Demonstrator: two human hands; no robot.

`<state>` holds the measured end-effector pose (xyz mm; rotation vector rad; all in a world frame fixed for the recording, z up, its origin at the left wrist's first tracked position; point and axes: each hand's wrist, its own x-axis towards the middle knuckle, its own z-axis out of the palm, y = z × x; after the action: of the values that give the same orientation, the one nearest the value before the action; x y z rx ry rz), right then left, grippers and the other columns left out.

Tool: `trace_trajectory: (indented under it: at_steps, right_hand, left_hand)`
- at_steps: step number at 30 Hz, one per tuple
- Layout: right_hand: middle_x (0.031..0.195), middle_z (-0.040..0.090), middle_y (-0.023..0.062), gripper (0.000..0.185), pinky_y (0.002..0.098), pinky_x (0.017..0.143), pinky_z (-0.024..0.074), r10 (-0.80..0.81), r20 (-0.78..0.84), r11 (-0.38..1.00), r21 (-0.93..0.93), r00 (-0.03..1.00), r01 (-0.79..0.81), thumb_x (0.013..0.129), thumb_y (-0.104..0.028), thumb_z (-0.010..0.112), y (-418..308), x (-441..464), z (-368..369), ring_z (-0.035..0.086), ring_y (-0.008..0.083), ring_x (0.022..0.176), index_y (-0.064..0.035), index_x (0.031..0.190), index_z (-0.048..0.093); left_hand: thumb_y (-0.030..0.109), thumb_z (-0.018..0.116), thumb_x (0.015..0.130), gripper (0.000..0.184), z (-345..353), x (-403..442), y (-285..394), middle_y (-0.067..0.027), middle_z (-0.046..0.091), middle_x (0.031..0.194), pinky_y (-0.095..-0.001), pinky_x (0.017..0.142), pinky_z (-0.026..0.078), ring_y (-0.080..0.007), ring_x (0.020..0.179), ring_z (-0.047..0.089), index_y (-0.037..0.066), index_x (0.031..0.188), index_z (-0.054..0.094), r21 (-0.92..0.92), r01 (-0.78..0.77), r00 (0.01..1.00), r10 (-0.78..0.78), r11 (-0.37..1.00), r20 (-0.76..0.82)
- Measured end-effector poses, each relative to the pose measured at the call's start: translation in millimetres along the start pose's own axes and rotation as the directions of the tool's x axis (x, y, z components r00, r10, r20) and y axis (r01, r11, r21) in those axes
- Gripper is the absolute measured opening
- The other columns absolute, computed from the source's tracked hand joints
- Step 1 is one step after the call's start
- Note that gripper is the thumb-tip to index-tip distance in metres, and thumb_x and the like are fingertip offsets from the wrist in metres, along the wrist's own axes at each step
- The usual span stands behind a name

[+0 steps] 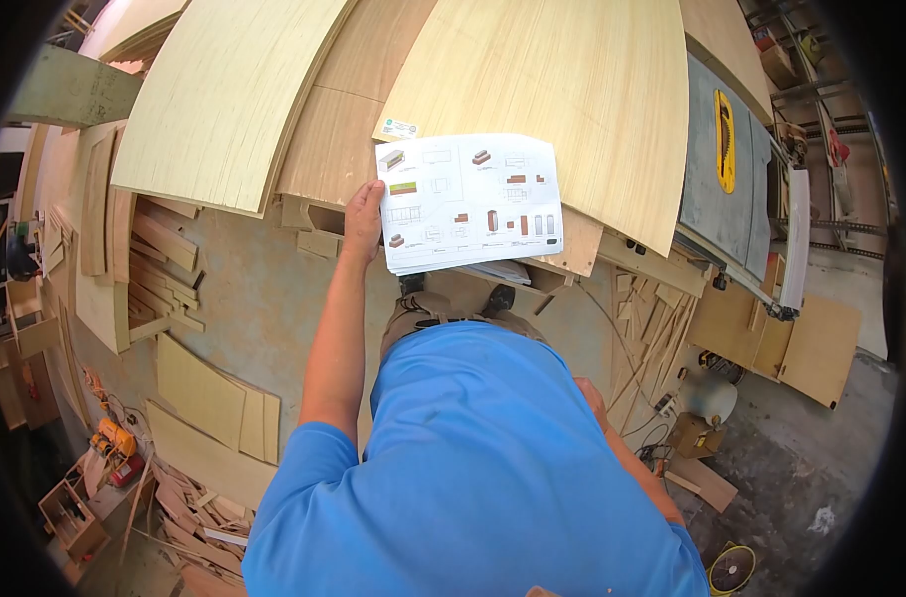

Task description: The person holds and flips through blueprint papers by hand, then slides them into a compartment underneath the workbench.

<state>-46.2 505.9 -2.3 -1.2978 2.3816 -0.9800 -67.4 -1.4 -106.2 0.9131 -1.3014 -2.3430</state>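
A stack of printed sheets [470,204] with small furniture drawings lies in front of my body, over the near edge of a pale wood panel [543,80]. Closed on the left edge of the sheets is my left hand [364,221], with its thumb on top. Low beside the right side of the blue shirt [493,448] is my right hand [590,400], away from the sheets; its fingers are mostly hidden by the shirt.
A table saw [707,169] with a yellow insert [724,141] stands at the right. More panels [224,90] lie at the upper left. Wood offcuts [165,259] and an orange tool [115,436] are at the left. Cables lie on the floor at the right.
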Motion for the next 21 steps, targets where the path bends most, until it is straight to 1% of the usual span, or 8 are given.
trace_trajectory:
  at_steps: [12, 21]
  right_hand:
    - [0.098, 0.064, 0.0160, 0.026, 0.0401, 0.067, 0.0539, 0.015, 0.000, 1.000, -0.010, 1.000, -0.015, 0.075, -0.006, 0.069, -2.3, 1.5, -1.8, 0.064, 0.0333, 0.081, 0.0004, 0.099, 0.061]
    - [0.098, 0.064, 0.0165, 0.025, 0.0401, 0.067, 0.0538, 0.008, -0.004, 1.000, -0.003, 1.000, -0.008, 0.076, -0.006, 0.068, -2.5, 1.3, -1.2, 0.064, 0.0334, 0.081, 0.0004, 0.099, 0.060]
  left_hand:
    - [0.027, 0.053, 0.104, 0.033, 2.6, -2.1, 2.3, -0.0077, 0.070, 0.102, -0.0263, 0.077, 0.053, -0.0117, 0.087, 0.066, -0.003, 0.118, 0.061, -0.003, -0.002, 1.000, 0.002, 1.000, -0.010]
    - [0.027, 0.054, 0.104, 0.034, 0.9, -1.4, 0.2, -0.0069, 0.069, 0.103, -0.0262, 0.078, 0.053, -0.0113, 0.088, 0.065, -0.003, 0.118, 0.061, -0.009, -0.005, 1.000, 0.005, 1.000, -0.014]
